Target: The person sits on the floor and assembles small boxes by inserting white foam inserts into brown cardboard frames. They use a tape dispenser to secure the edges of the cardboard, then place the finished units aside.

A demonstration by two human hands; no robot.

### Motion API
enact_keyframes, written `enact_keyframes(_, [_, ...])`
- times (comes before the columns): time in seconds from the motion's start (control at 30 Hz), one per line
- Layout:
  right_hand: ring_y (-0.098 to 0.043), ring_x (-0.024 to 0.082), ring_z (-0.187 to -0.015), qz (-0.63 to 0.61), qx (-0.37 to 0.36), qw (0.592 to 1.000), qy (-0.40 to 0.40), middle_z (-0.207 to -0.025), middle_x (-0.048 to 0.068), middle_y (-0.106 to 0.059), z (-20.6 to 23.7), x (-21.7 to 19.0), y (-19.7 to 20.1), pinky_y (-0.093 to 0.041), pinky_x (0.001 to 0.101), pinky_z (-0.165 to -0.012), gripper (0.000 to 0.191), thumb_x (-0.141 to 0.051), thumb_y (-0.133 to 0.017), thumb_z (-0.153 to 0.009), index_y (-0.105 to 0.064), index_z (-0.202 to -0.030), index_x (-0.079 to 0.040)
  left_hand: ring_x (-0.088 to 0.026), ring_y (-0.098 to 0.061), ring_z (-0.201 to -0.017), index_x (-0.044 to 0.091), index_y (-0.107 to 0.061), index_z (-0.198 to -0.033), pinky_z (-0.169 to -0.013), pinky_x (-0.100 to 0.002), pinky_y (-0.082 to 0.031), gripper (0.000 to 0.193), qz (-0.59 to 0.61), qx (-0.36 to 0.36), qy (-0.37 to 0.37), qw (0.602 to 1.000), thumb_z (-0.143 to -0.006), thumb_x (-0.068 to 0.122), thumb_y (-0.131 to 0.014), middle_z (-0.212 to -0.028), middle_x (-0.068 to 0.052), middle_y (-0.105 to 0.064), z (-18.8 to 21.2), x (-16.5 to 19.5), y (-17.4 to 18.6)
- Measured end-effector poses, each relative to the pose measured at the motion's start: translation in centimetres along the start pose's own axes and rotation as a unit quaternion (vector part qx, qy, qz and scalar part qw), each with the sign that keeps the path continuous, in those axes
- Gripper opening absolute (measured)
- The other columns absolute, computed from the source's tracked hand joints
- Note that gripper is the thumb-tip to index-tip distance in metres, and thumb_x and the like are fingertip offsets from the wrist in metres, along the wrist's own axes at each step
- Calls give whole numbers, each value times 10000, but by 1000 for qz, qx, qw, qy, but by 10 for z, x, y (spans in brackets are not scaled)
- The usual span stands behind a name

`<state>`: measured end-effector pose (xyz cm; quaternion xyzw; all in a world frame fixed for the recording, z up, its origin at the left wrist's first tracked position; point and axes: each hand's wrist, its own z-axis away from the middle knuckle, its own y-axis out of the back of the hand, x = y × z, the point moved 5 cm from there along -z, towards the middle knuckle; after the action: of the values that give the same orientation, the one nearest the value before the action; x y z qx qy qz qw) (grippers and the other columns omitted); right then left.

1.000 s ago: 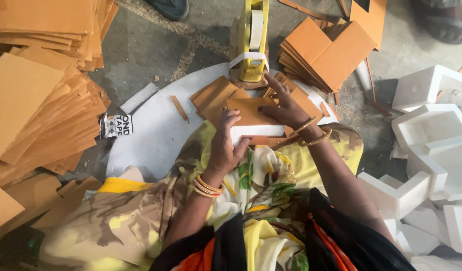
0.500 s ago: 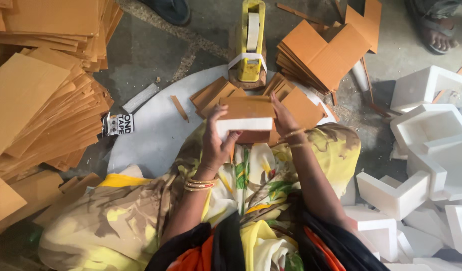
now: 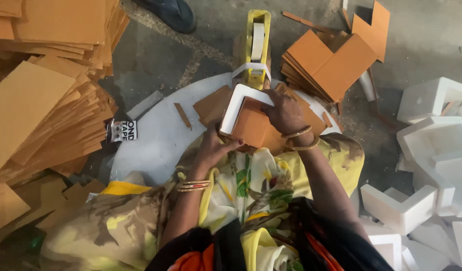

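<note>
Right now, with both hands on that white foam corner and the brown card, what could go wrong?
1. The white L-shaped foam corner piece is held only at its edges by the left hand and right hand; it might crack or slip.
2. The yellow tape dispenser stands right behind; a knuckle may catch its cutter.

You've got one yellow tape dispenser [image 3: 256, 47], one white foam corner piece [image 3: 238, 103] in hand, three cardboard stacks [image 3: 45, 110], roughly six foam corners [image 3: 432, 145] on your right.
</note>
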<state>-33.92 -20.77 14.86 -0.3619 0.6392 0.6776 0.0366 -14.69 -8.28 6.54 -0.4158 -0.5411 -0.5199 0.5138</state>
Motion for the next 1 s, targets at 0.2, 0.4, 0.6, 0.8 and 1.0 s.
enact_keyframes(0.2, [-671, 393, -998, 5, -26, 999, 34, -1073, 166, -720, 3, -2, -4, -530, 509, -777, 468, -226, -761, -859, -617, -1293, -127, -332, -596, -1270, -39, -425, -1442, -1044, -411, -477, 897, -58, -12, -47, 997, -799, 402, -868, -1382, -219, -575, -44, 39, 8])
enact_keyframes(0.4, [-665, 381, -1004, 10, -17, 998, 57, -1105, 141, -705, 4, -10, -7, -526, 495, -799, 472, -223, -748, -870, -601, -1305, -111, -325, -697, -1140, 101, -495, -1376, -936, -421, -541, 596, -102, -23, -53, 993, -870, 265, -763, -1221, -175, -694, -78, 53, -1])
enact_keyframes(0.6, [-654, 378, -1022, -2, -12, 998, 56, -1105, 146, -697, 4, -14, -1, -527, 484, -832, 455, -225, -756, -862, -618, -1281, -115, -370, -680, -1094, 123, -502, -1293, -877, -437, -528, 478, -140, 10, -70, 988, -882, 172, -741, -1176, -177, -690, -79, 47, -3])
enact_keyframes(0.8, [-648, 381, -1004, -9, -22, 998, 65, -1127, 133, -710, 2, -24, 2, -527, 481, -816, 387, -213, -759, -864, -638, -1215, -105, -344, -673, -1115, 108, -512, -1283, -943, -428, -532, 526, -93, -33, -145, 985, -849, 137, -807, -1191, -142, -655, -81, 49, -1])
enact_keyframes(1.0, [-687, 310, -940, -91, -78, 991, 54, -1073, 101, -718, -7, -1, 0, -546, 418, -756, 442, -244, -752, -879, -627, -1275, -93, -346, -632, -1136, 145, -617, -1253, -926, -426, -533, 436, -178, -4, -142, 974, -863, 158, -814, -1166, -125, -615, -80, 56, -6])
